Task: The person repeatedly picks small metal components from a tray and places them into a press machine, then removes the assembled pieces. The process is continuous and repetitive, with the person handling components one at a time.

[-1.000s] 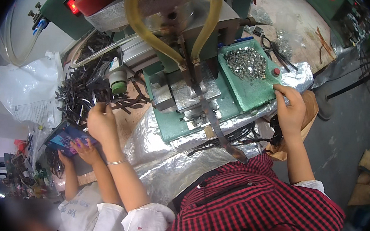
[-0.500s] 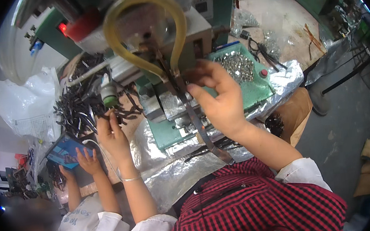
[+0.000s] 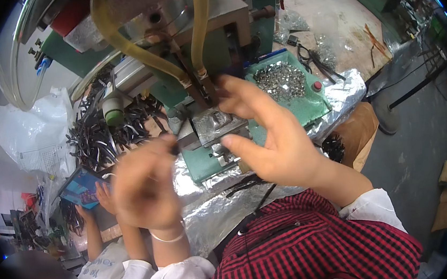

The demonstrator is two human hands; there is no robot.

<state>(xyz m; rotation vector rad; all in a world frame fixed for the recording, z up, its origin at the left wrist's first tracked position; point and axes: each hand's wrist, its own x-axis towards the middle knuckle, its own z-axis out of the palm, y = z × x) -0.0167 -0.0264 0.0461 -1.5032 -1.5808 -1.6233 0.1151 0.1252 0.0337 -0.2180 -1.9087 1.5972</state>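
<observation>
My left hand is blurred, just left of the grey metal fixture on the green press. Its fingers are pinched on what looks like a small dark part. My right hand is raised in front of the fixture with fingers spread and holds nothing. Its fingertips reach up to where two yellow hoses meet the press head. A heap of black parts lies left of the press. To the right stands a green tray of small shiny metal pieces.
Crinkled foil covers the bench edge in front of me. A white plastic bag sits at far left. Another person's hand holds a blue phone at lower left. A brown stool and grey floor are on the right.
My right hand came from the bench's right edge up to the press head. My left hand left the black heap and moved right to the fixture. The view swung closer to the machine.
</observation>
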